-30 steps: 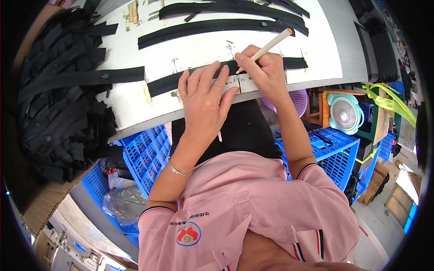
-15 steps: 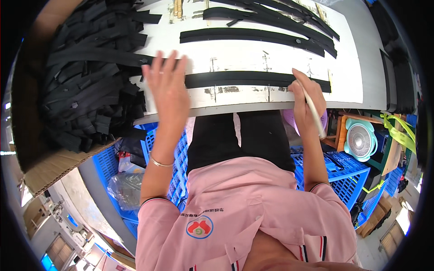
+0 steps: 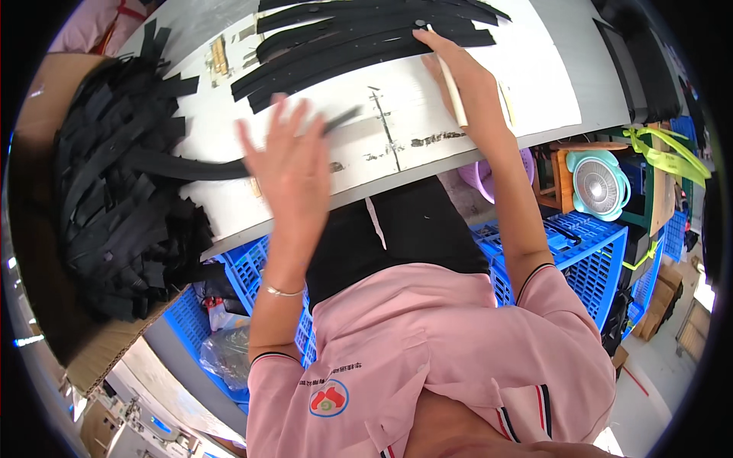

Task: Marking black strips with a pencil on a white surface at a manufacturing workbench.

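My left hand [image 3: 290, 172], smeared by motion, is over the near left of the white board [image 3: 527, 84]. Its fingers look stretched, but a black fabric strip [image 3: 210, 169] runs from the pile under the hand, and the strip's blurred free end sticks out to the right. The grip itself is hidden beneath the hand. In my right hand [image 3: 469, 88] is a slim white pen-like stick [image 3: 452, 88], lying along the fingers. The fingertips of that hand touch the right part of several black strips [image 3: 328, 65] laid side by side on the far side of the board.
A cardboard box [image 3: 95, 366] heaped with black strips [image 3: 107, 206] stands at the left. Dark marks [image 3: 385, 126] show on the board. Blue plastic crates [image 3: 584, 267] and a teal fan [image 3: 599, 185] stand below the table at the right. A person's pink sleeve [image 3: 95, 23] appears at far left.
The strip from the near part of the board has joined the far group, my right hand moving away from me with it. Another strip now trails from the pile at my left hand.
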{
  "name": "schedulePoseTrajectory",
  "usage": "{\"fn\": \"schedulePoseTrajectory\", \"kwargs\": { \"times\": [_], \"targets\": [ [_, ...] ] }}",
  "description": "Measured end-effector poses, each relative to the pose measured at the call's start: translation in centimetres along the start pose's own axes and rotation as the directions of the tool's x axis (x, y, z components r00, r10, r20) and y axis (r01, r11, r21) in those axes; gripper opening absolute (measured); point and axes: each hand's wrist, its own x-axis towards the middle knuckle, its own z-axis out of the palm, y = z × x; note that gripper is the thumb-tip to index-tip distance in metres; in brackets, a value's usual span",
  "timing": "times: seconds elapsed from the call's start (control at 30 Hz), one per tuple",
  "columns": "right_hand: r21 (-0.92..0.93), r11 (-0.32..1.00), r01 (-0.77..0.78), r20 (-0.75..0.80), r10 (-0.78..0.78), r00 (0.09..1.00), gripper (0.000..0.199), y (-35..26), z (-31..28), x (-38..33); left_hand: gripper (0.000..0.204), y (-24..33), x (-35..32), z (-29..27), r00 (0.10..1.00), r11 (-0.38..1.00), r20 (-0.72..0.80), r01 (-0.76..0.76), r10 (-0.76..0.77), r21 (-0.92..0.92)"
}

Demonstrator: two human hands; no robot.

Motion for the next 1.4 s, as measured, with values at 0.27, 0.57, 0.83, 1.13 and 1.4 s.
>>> {"fn": "schedulePoseTrajectory", "kwargs": {
  "times": [0.27, 0.57, 0.83, 1.13, 1.4],
  "targets": [
    [0.126, 0.965, -0.231, -0.062, 0.24, 0.969, 0.033, -4.6, -3.4, -6.6, 0.045, 7.5, 0.6, 6.6, 0.98, 0.973, 0.178, -0.046, 0.087, -0.224],
    [-0.078, 0.989, -0.127, 0.057, 0.131, 0.99, 0.045, 1.0, -5.6, -10.1, 0.073, 6.7, -2.1, 3.7, 0.94, 0.994, 0.34, 0.01, 0.028, -0.11],
    [0.009, 0.985, -0.175, 0.019, 0.175, 0.984, 0.03, 2.9, -6.4, -10.5, 0.084, 2.9, -4.9, 0.6, 0.948, 0.99, 0.287, 0.119, -0.136, 0.076],
    [0.0, 0.983, -0.184, -0.001, 0.184, 0.983, 0.026, 2.5, -6.0, -10.3, 0.089, 0.6, -8.3, -2.2, 0.931, 0.964, 0.252, 0.247, -0.264, 0.096],
    [0.132, 0.965, -0.225, -0.015, 0.229, 0.973, 0.023, -1.9, -5.7, -6.9, 0.092, -0.4, -8.9, -2.8, 0.93, 0.952, 0.207, 0.306, -0.304, 0.022]
  ]
}}
